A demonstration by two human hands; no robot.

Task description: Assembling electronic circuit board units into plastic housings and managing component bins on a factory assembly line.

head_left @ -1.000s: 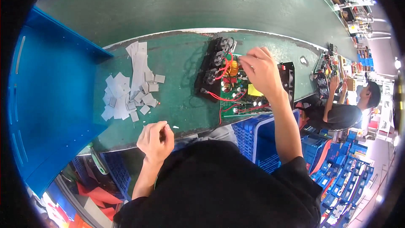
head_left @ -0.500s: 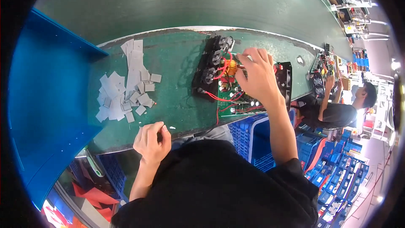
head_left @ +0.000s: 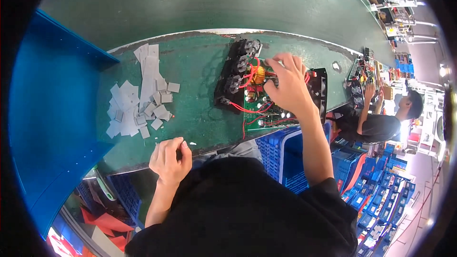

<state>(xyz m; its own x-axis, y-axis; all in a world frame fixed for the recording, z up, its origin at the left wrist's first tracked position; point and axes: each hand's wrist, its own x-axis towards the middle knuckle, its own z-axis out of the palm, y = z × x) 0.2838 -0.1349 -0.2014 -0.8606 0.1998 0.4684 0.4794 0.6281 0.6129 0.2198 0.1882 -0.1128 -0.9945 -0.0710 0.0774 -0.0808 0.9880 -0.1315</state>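
Note:
A green circuit board [head_left: 257, 121] lies on the bench right of centre, carrying a copper-coloured coil [head_left: 258, 74] and red wires [head_left: 251, 108]. Along its left side stands a black panel with round fans or sockets [head_left: 233, 74]. My right hand [head_left: 289, 83] is over the board beside the coil, thumb and forefinger apart; the other fingers are partly hidden. My left hand [head_left: 170, 162] rests at the bench's near edge, its fingers curled and thumb against forefinger. Whatever that pinch may hold is too small to tell.
Grey-white pads and strips [head_left: 150, 76] lie in a pile on the green bench [head_left: 200, 128]. A blue metal housing [head_left: 52, 104] stands at the left. Below the bench's near edge is a blue crate [head_left: 273, 157]. A co-worker [head_left: 381, 121] works farther right.
The whole view has shifted slightly. My right hand stays over the board with its thumb and forefinger apart, and my left hand keeps its pinch at the bench edge.

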